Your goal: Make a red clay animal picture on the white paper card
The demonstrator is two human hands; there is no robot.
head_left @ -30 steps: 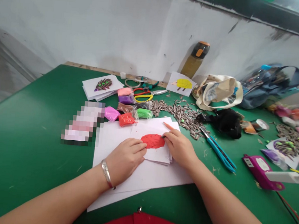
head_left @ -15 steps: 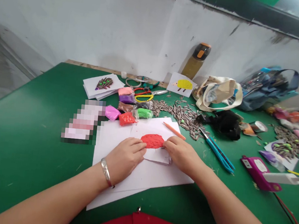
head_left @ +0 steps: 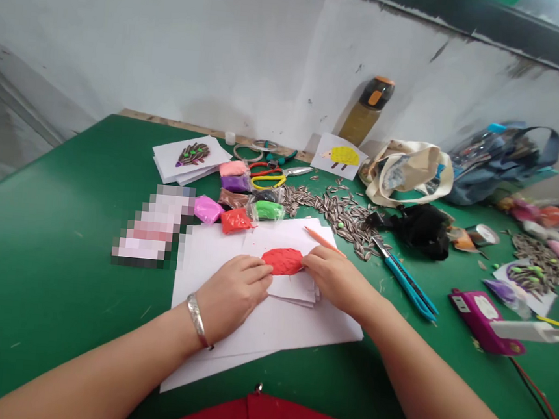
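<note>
A flat oval of red modelling clay lies on a small stack of white paper, its surface slightly bumpy. My left hand, with a silver bangle at the wrist, rests on the paper with its fingers stretched out flat and the tips touching the clay's left edge. At the opposite edge, my right hand has its fingers bent and bunched, pressing on the clay's rim; the thumb is mostly hidden. An orange pencil lies just behind the right hand. Larger white sheets lie underneath.
Packets of coloured clay, scissors and sunflower seeds lie beyond the paper. A blue utility knife and a magenta glue-gun-like device are at right. A bottle and a yellow hedgehog picture stand against the wall.
My right hand has shifted slightly left and up along the clay's right edge, covering more of the pencil. The left hand stays at the left edge. The whole view has moved a little.
</note>
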